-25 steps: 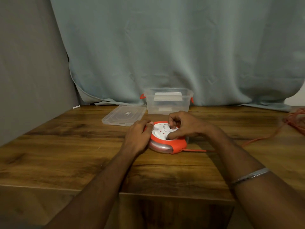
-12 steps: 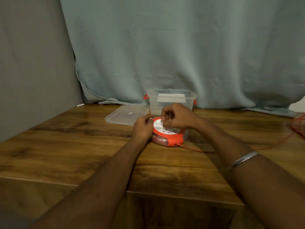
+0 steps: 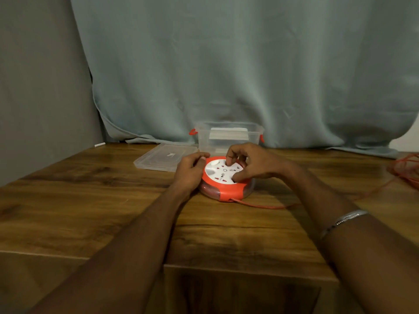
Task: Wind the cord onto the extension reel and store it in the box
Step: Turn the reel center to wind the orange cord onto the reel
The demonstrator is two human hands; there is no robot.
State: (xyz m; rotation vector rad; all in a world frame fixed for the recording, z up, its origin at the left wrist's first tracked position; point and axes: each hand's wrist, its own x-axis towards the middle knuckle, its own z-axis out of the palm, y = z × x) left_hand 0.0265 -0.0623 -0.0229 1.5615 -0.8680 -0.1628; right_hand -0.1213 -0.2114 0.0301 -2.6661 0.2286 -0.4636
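Observation:
The round extension reel (image 3: 223, 186), orange with a white socket face, lies flat on the wooden table (image 3: 90, 200). My left hand (image 3: 190, 171) grips its left rim. My right hand (image 3: 251, 163) sits curled over the white face, fingertips and thumb pressing on it. An orange cord (image 3: 267, 206) leaves the reel's front and runs right to a loose pile (image 3: 405, 171) at the table's right edge. Behind the reel stands the clear plastic box (image 3: 229, 135) with orange latches, open at the top.
The box's clear lid (image 3: 163, 156) lies flat to the left of the box. A grey-blue curtain (image 3: 226, 75) hangs along the back, and a grey wall (image 3: 40, 87) stands on the left. The table's front edge is close to me.
My right hand has turned on the white face, fingers shifting around it. The cord by the reel's front has changed its curve. My left hand stays on the rim.

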